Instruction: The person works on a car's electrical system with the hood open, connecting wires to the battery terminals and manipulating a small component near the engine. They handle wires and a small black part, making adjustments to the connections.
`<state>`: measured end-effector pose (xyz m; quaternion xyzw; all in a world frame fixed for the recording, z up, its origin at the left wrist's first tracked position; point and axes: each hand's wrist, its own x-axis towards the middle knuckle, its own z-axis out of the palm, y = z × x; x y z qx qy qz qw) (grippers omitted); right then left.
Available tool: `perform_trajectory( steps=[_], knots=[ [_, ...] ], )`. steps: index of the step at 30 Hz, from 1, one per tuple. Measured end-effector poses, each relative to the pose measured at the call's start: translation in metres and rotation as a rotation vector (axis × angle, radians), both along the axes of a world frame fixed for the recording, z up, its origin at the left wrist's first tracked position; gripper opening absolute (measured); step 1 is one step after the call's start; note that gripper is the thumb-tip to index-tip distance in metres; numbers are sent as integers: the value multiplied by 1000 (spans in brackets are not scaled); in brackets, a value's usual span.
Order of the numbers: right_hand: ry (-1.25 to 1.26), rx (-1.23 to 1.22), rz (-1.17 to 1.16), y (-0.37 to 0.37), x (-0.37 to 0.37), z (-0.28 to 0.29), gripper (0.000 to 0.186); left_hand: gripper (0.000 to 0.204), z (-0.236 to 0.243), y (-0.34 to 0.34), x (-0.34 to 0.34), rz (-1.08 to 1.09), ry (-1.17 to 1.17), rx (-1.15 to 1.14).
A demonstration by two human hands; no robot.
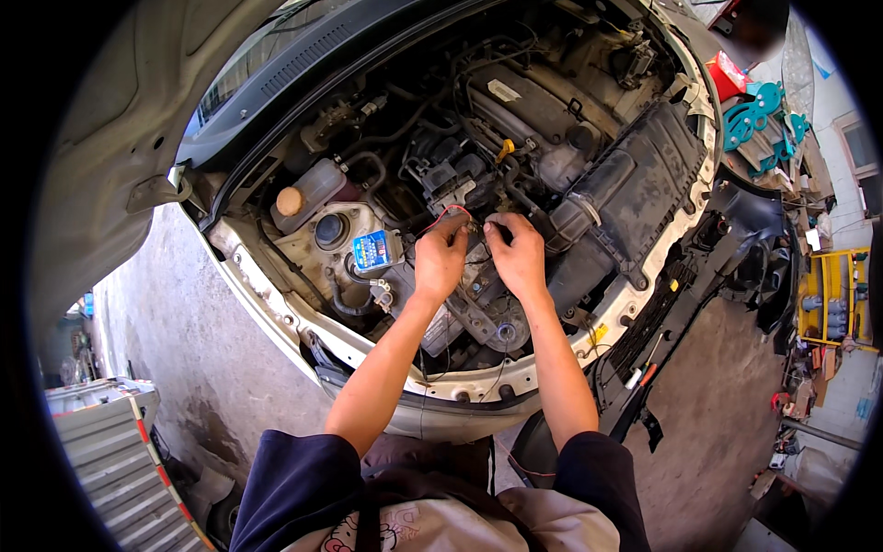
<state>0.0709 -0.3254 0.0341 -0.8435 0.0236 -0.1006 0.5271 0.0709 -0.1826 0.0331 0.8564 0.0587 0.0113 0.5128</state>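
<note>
Both of my hands work over the middle of the open engine bay. My left hand (440,262) is closed at its fingertips on a thin red wire (451,208), which arches up from it toward the centre. My right hand (513,253) is just right of it, thumb and index finger pinched on something too small to make out. Beneath them are dark engine parts (474,299) with loose black wires. A small blue-and-white boxed item (371,250) rests left of my left hand, near the translucent reservoir with tan cap (290,202).
The raised hood (101,138) spans the left. A detached dark bumper (648,350) and a screwdriver (648,373) lie right of the car. Teal tools (750,120), a red container (727,78) and a yellow rack (828,294) stand at the right. A corrugated metal platform (115,460) is lower left.
</note>
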Motion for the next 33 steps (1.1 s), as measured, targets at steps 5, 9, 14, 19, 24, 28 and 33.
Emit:
perform_trajectory(
  steps=[5,9,14,19,24,28,33],
  knots=[
    [3,-29,6,6,9,-5,17,29,13,-6,-2,-4,105,134],
    [32,-36,4,9,11,-3,16,29,5,-4,-4,-12,52,193],
    [-33,-43,-7,9,5,0,15,29,-8,-1,-6,-36,-88,169],
    [-64,-15,-92,4,-27,41,17,27,13,20,-15,91,16,-123],
    [-23,86,14,38,-89,71,20,23,27,92,-23,189,184,-615],
    [11,-67,225,108,-124,63,36,19,47,124,-43,183,373,-1109],
    [177,71,234,173,-145,45,35,15,35,155,-71,212,324,-1348]
  ],
)
